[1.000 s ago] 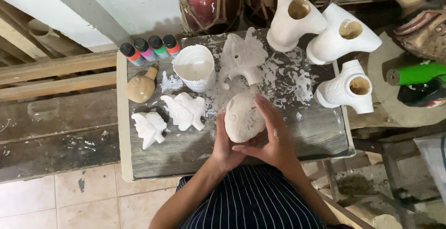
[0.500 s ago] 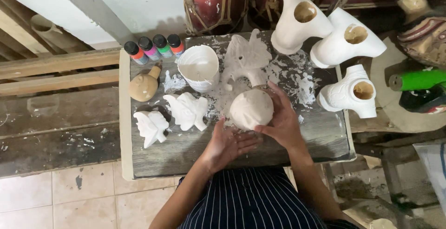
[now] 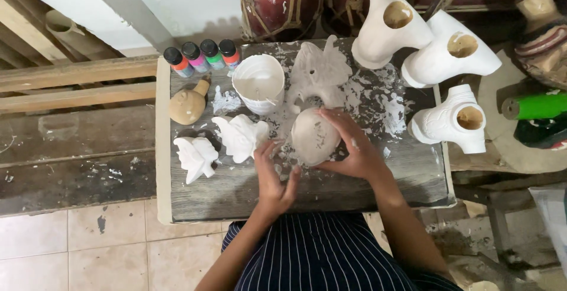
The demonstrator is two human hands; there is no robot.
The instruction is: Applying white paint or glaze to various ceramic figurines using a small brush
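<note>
My right hand (image 3: 354, 149) grips a rounded white plaster piece (image 3: 312, 136) from its right side, holding it over the middle of the grey wooden table (image 3: 378, 184). My left hand (image 3: 273, 176) hovers just left of and below that piece, fingers spread, holding nothing. Two white plaster figurines (image 3: 241, 136) (image 3: 195, 156) lie to the left of my left hand. A flat white leaf-like cast (image 3: 319, 69) lies behind the piece.
A white cup (image 3: 258, 82), a tan gourd-shaped figure (image 3: 188, 105) and several small paint bottles (image 3: 201, 56) stand at the back left. Three white boot-shaped vases (image 3: 449, 119) sit at the right. Plaster crumbs cover the tabletop. A green cylinder (image 3: 534, 105) lies far right.
My left hand has let go of the plaster piece and dropped left with fingers spread. My right hand has turned the piece and keeps hold of it.
</note>
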